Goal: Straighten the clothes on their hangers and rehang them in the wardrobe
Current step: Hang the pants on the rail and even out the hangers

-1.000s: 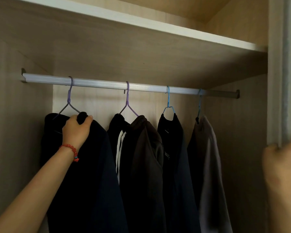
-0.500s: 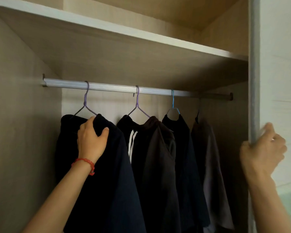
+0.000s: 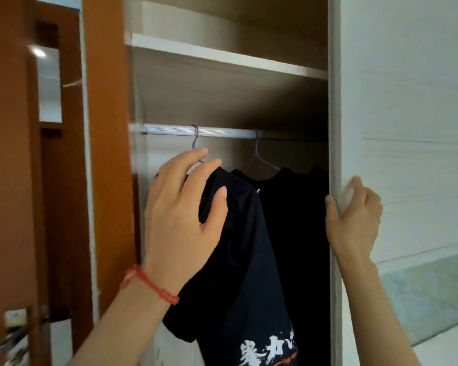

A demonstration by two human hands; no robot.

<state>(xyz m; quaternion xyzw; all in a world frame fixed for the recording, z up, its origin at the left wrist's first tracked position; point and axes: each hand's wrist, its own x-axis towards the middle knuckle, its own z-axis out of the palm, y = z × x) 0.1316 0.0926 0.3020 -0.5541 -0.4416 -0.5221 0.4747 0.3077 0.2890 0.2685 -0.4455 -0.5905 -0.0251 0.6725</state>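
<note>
A dark navy T-shirt [image 3: 249, 260] with white printed characters near its hem hangs on a purple hanger [image 3: 195, 140] from the silver rail [image 3: 222, 132]. My left hand [image 3: 183, 215], with a red bracelet on its wrist, rests loosely on the shirt's shoulder, fingers spread and thumb against the cloth. A second purple hanger [image 3: 258, 154] carries a black garment [image 3: 296, 220] to the right. My right hand [image 3: 354, 220] grips the edge of the white sliding door [image 3: 407, 128], which covers the wardrobe's right part and the other clothes.
A white shelf [image 3: 222, 58] runs above the rail. An orange-brown wooden panel [image 3: 109, 128] frames the wardrobe's left side, and a brown room door with a metal handle [image 3: 13, 326] stands at the far left.
The sliding door has moved left with my right hand and now hides the two right-hand garments. My view has pulled back and shifted left. My left hand has loosened from the shirt's shoulder.
</note>
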